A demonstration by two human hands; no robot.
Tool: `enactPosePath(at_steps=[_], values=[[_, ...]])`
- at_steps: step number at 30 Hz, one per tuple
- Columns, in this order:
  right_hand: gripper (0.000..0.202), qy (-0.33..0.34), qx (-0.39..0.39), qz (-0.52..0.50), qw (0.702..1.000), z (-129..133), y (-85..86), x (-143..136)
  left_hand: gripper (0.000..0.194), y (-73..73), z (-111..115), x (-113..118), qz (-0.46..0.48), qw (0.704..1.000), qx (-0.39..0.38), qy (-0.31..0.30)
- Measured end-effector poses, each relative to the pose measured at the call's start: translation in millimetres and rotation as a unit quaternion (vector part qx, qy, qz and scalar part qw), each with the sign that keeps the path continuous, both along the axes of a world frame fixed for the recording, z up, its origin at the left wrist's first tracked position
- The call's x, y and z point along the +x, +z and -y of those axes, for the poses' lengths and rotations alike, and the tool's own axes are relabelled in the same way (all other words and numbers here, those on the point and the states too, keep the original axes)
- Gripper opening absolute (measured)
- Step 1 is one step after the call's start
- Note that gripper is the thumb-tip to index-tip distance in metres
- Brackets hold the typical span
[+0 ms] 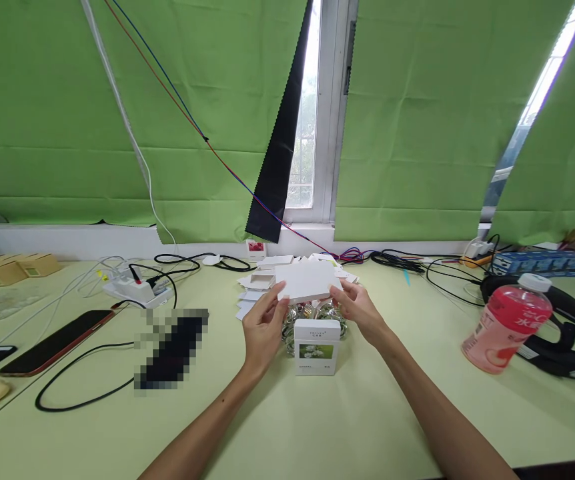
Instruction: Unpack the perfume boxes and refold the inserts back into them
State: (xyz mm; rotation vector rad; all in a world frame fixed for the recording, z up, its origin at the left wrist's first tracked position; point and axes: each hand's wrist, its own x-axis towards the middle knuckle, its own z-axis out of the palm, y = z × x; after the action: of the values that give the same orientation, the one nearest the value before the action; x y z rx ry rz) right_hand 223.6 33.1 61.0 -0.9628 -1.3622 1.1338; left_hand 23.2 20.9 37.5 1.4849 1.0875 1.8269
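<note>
A flat white cardboard box [307, 280] is held level between my two hands, above the table. My left hand [263, 328] pinches its left edge between thumb and fingers. At its right edge, my right hand [360, 308] grips in the same way. Just below it lies a bundle of greenish cables with metal ends [312, 311], partly hidden by the box. Nearest me stands an upright white box with a flower picture [317, 348]. Behind my hands is a pile of white cardboard pieces [255, 293].
To the left are a power strip [137, 287], a phone [57, 341] and black cable loops. A pink drink bottle [507, 325] stands at right, before a black headset-like strap [567, 347]. Small brown boxes [12, 268] sit far left; a blue box row [552, 263] lies far right.
</note>
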Motion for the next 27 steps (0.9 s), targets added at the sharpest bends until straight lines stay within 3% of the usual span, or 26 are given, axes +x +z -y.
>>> enactPosePath(at_steps=[11,27], values=[[0.047,0.043,-0.062,-0.05,0.996,2,-3.1,-7,0.041,-13.9,-4,-1,-0.057,0.998,0.035,0.009],[0.039,0.045,-0.087,-0.109,0.989,1,-7.4,-12,0.035,-6.1,-1,2,-0.098,0.991,0.082,0.032]])
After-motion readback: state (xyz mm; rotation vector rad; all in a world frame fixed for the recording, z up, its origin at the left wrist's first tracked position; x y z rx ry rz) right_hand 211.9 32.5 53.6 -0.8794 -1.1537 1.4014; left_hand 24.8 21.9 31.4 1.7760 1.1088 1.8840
